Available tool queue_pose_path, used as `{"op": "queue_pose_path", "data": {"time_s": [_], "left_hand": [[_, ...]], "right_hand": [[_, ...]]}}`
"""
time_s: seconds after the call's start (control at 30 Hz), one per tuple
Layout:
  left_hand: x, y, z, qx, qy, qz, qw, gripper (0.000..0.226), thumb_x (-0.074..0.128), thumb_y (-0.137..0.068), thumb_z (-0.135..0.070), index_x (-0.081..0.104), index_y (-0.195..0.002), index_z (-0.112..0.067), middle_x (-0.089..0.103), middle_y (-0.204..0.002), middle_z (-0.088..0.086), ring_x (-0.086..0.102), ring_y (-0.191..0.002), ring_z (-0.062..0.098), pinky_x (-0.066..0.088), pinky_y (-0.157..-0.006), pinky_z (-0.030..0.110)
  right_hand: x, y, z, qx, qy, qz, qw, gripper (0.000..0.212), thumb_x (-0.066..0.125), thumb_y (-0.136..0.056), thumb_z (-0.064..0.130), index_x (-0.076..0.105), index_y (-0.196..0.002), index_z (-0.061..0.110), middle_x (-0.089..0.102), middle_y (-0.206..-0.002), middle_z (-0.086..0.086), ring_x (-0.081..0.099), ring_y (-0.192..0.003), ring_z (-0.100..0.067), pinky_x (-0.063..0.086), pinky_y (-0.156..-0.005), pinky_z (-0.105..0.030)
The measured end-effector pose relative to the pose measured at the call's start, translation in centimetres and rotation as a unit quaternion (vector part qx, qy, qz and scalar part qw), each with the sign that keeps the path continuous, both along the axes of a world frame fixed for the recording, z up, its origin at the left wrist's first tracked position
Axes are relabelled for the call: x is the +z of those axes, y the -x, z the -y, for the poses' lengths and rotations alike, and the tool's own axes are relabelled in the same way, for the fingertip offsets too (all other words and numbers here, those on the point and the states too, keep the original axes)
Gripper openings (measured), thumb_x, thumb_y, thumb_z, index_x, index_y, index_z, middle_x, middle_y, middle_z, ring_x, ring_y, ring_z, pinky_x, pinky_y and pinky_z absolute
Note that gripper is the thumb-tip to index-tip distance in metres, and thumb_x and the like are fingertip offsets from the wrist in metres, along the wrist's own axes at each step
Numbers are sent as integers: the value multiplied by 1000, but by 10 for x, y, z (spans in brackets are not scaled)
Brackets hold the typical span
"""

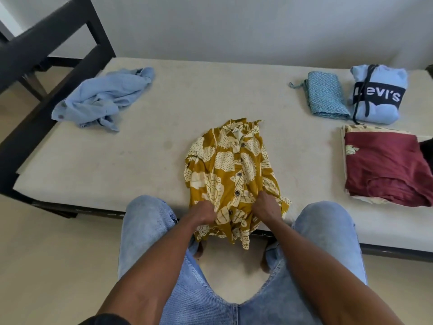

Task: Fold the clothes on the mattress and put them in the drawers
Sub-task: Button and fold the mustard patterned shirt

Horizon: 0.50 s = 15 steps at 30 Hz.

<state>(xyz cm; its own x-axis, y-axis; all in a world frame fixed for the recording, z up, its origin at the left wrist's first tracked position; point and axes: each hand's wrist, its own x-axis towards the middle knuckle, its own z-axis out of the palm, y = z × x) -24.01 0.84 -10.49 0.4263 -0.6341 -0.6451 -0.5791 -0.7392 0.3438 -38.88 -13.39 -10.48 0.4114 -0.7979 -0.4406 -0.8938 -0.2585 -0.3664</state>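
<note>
The mustard leaf-print shirt (230, 174) lies buttoned-side up on the near middle of the mattress (150, 146), collar pointing to the far wall and hem hanging over the near edge between the person's knees. Both hands hold its lower part: the left hand (203, 213) has its grip clamped on a bunch of fabric left of the button line, and the right hand (267, 207) has its grip clamped on the cloth to the right of it, fingers curled into the folds. Well apart at the far left of the mattress lies a crumpled light blue shirt (103, 99), unfolded. At the far right sit two folded pieces side by side, touching: a teal zigzag-patterned cloth (325, 96) and a pale blue Levi's hoodie (377, 95). Just nearer, at the right edge, a folded maroon garment (384, 165) rests on top of a cream printed cloth (351, 150). A dark bed frame (46, 57) rises at the left.
</note>
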Motion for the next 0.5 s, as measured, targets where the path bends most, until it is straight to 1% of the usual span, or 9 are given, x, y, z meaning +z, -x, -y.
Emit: {"op": "queue_pose_path", "data": {"time_s": [0.07,0.1,0.17,0.23,0.3,0.37,0.43,0.47,0.5], "left_hand": [[12,-9,9,-32,-114,-58,991,10,59,-85,-9,57,-75,-8,57,-70,7,52,-57,19,44,-54,28],[21,-15,15,-64,-167,-60,982,12,62,-85,-9,59,-74,-8,58,-68,7,52,-54,18,45,-53,28],[35,-29,33,-111,-220,-36,969,16,64,-88,-12,61,-73,-8,59,-68,6,53,-55,16,45,-53,27],[40,-42,56,-93,-138,36,985,15,62,-88,-15,60,-75,-10,59,-72,3,55,-60,16,45,-54,26],[35,-52,78,-28,47,93,994,7,57,-89,-16,59,-85,-12,60,-82,3,59,-72,20,46,-58,30],[26,-60,103,41,193,24,980,9,54,-95,-21,61,-96,-16,64,-92,2,60,-82,21,47,-65,32],[20,-67,124,59,218,-32,974,17,49,-100,-27,62,-107,-19,61,-96,-3,56,-85,17,42,-64,28],[15,-71,131,56,195,-32,979,21,47,-101,-27,61,-112,-17,59,-98,-2,54,-86,17,40,-66,28],[8,-77,141,54,161,-19,985,23,45,-100,-24,61,-112,-12,59,-99,1,53,-86,18,39,-67,29]], "right_hand": [[12,-1,8,55,-54,-88,993,6,56,-85,13,59,-81,12,65,-86,-6,66,-85,-24,55,-73,-35],[19,-3,15,90,-62,-136,985,9,59,-83,11,58,-75,12,64,-84,-5,67,-85,-23,55,-73,-33],[34,-13,29,132,-29,-181,974,9,59,-86,12,57,-77,11,61,-86,-3,63,-86,-21,51,-73,-32],[42,-26,47,137,9,-151,979,1,57,-88,14,58,-87,15,59,-90,-3,61,-87,-22,48,-72,-33],[42,-42,62,127,17,-52,990,8,53,-87,8,58,-92,13,62,-96,-6,60,-87,-24,51,-73,-36],[34,-59,80,126,22,53,990,28,48,-86,1,62,-108,11,62,-111,-9,60,-98,-27,53,-81,-41],[25,-69,95,163,9,85,983,46,46,-87,-4,57,-129,10,59,-126,-9,57,-113,-27,52,-90,-42],[19,-71,100,180,-4,75,981,46,46,-88,-3,56,-131,9,58,-126,-10,56,-115,-27,51,-91,-40],[11,-74,109,178,-10,54,982,39,46,-89,-2,59,-125,7,60,-120,-11,57,-112,-28,51,-88,-37]]}}
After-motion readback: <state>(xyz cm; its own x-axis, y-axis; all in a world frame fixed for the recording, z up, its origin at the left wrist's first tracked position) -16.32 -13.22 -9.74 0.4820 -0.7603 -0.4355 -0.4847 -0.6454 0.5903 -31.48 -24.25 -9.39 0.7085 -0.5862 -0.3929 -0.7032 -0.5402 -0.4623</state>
